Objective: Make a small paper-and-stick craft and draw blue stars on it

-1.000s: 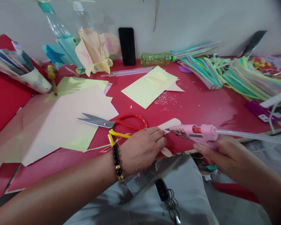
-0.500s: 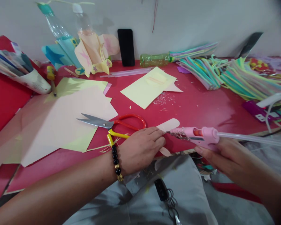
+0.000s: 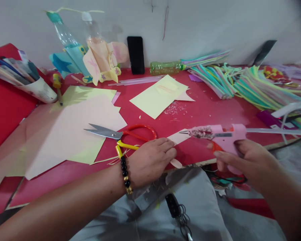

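Observation:
My left hand (image 3: pixel 151 161), with a black and gold bead bracelet at the wrist, lies on a pale peach foam or paper piece (image 3: pixel 177 137) on the red table, its fingers over the piece's middle. My right hand (image 3: pixel 248 160) grips a pink hot glue gun (image 3: pixel 223 134). The gun's metal nozzle points left, with its tip just off the peach piece. A clear glue stick (image 3: pixel 278 131) runs right from the gun. Scissors (image 3: pixel 103 133) with a red loop handle lie left of my left hand.
Large peach and yellow sheets (image 3: pixel 72 130) cover the table's left side, and a yellow sheet (image 3: pixel 159 97) lies behind my hands. Bundled plastic straws (image 3: pixel 266 90) fill the back right. A black phone (image 3: pixel 136 55), plastic bottles and a pen holder (image 3: pixel 37 88) stand behind.
The glue gun has rolled in my right hand and shifted right and slightly up, its nozzle still by the peach piece. My left hand stays in place.

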`<state>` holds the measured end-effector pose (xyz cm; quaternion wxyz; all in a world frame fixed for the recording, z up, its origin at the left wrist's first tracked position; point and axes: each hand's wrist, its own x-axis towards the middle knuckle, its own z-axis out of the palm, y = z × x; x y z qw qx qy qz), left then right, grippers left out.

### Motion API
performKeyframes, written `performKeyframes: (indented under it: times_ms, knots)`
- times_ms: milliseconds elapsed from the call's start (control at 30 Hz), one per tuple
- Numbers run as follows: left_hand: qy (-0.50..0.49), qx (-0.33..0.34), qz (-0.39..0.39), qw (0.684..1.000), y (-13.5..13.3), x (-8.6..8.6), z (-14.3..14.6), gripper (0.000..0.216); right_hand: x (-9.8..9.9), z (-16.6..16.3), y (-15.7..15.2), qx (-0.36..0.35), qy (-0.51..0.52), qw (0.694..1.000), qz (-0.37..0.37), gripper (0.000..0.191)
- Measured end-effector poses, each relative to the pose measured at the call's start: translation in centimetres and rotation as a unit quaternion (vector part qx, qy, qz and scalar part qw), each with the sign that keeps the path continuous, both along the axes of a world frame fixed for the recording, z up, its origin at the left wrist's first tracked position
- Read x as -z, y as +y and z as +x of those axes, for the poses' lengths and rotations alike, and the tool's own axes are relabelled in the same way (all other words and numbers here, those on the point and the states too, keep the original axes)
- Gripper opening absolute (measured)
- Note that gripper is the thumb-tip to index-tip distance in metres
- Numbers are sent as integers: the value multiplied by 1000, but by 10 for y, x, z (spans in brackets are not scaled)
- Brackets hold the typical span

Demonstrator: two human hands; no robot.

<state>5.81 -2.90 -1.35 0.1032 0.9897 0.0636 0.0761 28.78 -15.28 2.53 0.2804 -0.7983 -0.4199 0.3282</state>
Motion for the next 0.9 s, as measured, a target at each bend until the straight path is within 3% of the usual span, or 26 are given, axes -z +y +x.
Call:
performKeyframes:
  times_ms: [100, 267, 400, 600, 800, 900]
  knots:
    - [-1, 0, 1, 1000, 1, -2, 0, 16, 12, 11, 11, 35, 25, 998, 47, 30]
    - [6, -14, -18, 1000, 0, -4, -1, 19, 32, 21, 26, 109, 58, 984, 126, 33]
    - [6, -26, -27, 999, -1, -4, -2, 20, 40, 19, 33, 107, 81, 978, 162, 32]
    - [1, -28, -21, 999, -2, -5, -2, 20, 41, 16, 54, 41, -114, 984, 133, 35]
    - [-4, -46, -32, 998, -3, -6, -2, 19, 44, 27, 78, -29, -325, 942, 79, 33]
    - [-13, -86, -58, 994, -3, -8, -3, 16, 40, 24, 70, -30, -360, 924, 128, 28]
